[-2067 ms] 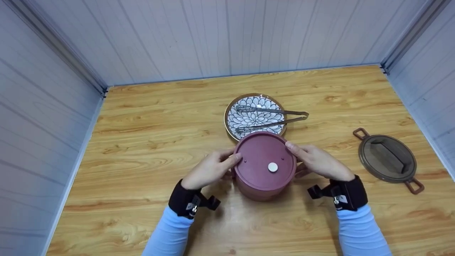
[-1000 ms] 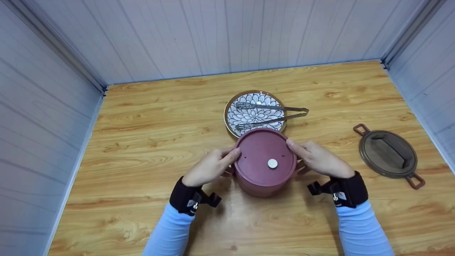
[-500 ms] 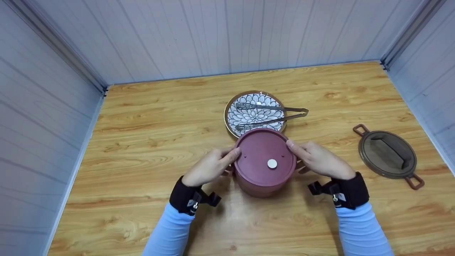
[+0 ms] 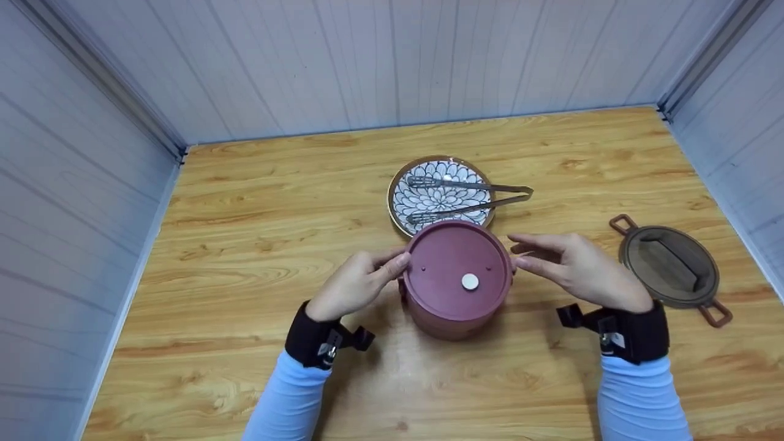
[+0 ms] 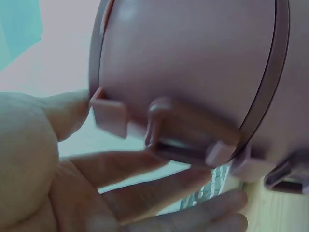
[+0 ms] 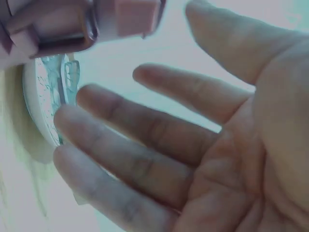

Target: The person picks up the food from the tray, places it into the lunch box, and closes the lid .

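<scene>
A dark red round lunch box (image 4: 456, 275) with a white knob on its lid stands upright on the table. Its side clips (image 5: 193, 130) show in the left wrist view. At the box's left side is my left hand (image 4: 352, 285), thumb at the lid's rim. In that wrist view its fingers (image 5: 145, 193) stretch loosely beside a clip. Off to the right, my right hand (image 4: 579, 266) holds nothing, and its fingers (image 6: 140, 130) are spread and relaxed in the right wrist view. Its thumb tip is close to the box's rim; contact is unclear.
Behind the box lies a flower-patterned plate (image 4: 398, 190) with a brown rim, partly hidden by the box. Metal tongs (image 4: 511, 190) rest across it, their bent end past its right edge. A flat dark round piece (image 4: 655, 269) with two reddish loops lies at the right. Pale walls enclose the table.
My right hand has come off the lunch box's side and moved to the right, its fingers spreading. The left hand has loosened, its thumb drawing slightly outward. The box stays where it was.
</scene>
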A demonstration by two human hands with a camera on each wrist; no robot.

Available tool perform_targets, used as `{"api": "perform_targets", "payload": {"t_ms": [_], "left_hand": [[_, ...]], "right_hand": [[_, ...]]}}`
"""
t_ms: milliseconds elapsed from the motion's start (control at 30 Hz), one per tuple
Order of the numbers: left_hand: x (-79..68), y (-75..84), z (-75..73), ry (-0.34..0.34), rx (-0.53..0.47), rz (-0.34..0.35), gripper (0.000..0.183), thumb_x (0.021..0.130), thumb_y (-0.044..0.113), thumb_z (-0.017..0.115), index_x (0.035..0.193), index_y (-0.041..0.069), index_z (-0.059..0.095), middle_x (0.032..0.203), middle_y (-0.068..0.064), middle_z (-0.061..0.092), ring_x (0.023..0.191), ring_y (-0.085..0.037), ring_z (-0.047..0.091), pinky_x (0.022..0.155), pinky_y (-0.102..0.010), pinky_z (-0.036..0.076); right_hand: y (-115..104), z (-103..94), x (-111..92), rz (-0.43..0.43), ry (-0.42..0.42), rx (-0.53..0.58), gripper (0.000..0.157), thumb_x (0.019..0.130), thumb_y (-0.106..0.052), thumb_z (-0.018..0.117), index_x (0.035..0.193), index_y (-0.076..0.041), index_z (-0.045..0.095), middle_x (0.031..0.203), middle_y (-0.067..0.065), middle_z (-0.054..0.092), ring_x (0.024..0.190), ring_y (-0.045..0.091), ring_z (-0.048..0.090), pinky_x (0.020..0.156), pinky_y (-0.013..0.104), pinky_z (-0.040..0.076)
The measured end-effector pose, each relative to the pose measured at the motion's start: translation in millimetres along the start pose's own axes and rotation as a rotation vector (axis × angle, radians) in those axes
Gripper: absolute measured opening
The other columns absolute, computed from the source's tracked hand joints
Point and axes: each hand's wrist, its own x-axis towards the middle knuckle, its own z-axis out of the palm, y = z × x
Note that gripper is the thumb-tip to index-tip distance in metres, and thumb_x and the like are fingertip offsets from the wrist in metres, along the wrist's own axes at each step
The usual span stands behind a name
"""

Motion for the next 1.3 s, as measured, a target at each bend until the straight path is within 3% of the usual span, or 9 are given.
{"api": "perform_targets", "payload": {"t_ms": [100,267,467,567,700,933,1067,1300], "left_hand": [[-3.1,-0.1,-3.8,-0.001,0.029,0.027,0.048,0.101,0.043,0.053,0.137,0.011,0.058,0.129,0.002,0.064,0.118,-0.005,0.057,0.104,-0.028,0.042],[-7.0,0.2,-8.3,-0.014,0.032,0.055,0.044,0.098,0.039,0.061,0.134,0.014,0.062,0.125,0.003,0.066,0.113,-0.006,0.061,0.101,-0.030,0.045],[-8.6,0.3,-11.2,-0.036,0.005,0.062,0.039,0.096,0.034,0.065,0.129,0.013,0.066,0.122,0.000,0.068,0.110,-0.013,0.065,0.096,-0.029,0.049],[-10.1,0.2,-13.0,-0.056,-0.021,0.052,0.039,0.093,0.028,0.070,0.127,0.009,0.067,0.120,-0.003,0.069,0.104,-0.012,0.067,0.091,-0.026,0.052],[-11.4,-0.6,-14.0,-0.082,-0.027,0.050,0.045,0.088,0.018,0.077,0.128,0.004,0.065,0.120,-0.007,0.069,0.097,-0.014,0.070,0.084,-0.025,0.055],[-8.6,-2.6,-10.2,-0.078,0.165,0.032,0.051,0.085,0.021,0.080,0.132,0.006,0.063,0.119,-0.004,0.069,0.091,-0.008,0.069,0.080,-0.022,0.054],[-8.3,-3.5,-11.1,-0.081,0.159,0.012,0.047,0.085,0.019,0.080,0.128,0.009,0.066,0.116,-0.001,0.070,0.091,-0.010,0.069,0.079,-0.022,0.055],[-11.8,-5.1,-18.7,-0.074,0.205,-0.033,0.045,0.082,0.015,0.082,0.124,0.008,0.068,0.119,-0.005,0.069,0.109,-0.020,0.066,0.095,-0.037,0.051]], "right_hand": [[0,-0.9,-1,-0.042,-0.022,0.025,0.045,0.098,-0.028,0.064,0.137,-0.007,0.059,0.126,0.008,0.065,0.109,0.019,0.066,0.086,0.029,0.054],[-1,0.9,0,-0.106,-0.059,-0.002,0.044,0.096,-0.028,0.067,0.137,-0.014,0.061,0.126,0.002,0.066,0.109,0.015,0.065,0.088,0.034,0.054],[-1,0.0,-2,-0.086,-0.064,-0.081,0.044,0.095,-0.036,0.067,0.134,-0.016,0.063,0.125,0.002,0.066,0.111,0.016,0.064,0.090,0.038,0.053],[-2,-0.6,-4,-0.089,-0.085,-0.069,0.046,0.096,-0.035,0.066,0.137,-0.015,0.061,0.128,0.005,0.065,0.111,0.020,0.064,0.090,0.041,0.053],[-5,0.7,-3,-0.101,-0.111,-0.039,0.064,0.091,-0.030,0.073,0.148,-0.014,0.048,0.138,0.009,0.057,0.117,0.029,0.060,0.093,0.045,0.051],[-15,18.9,7,-0.104,-0.098,-0.068,0.101,0.078,-0.038,0.082,0.157,-0.009,0.027,0.157,0.018,0.030,0.139,0.041,0.034,0.108,0.059,0.032],[-19,23.7,10,-0.075,-0.107,-0.081,0.109,0.074,-0.047,0.083,0.158,-0.012,0.023,0.159,0.017,0.025,0.142,0.040,0.028,0.110,0.058,0.029],[-19,23.8,11,-0.039,-0.106,-0.083,0.112,0.071,-0.052,0.083,0.158,-0.013,0.024,0.159,0.016,0.025,0.143,0.039,0.026,0.111,0.057,0.028]]}}
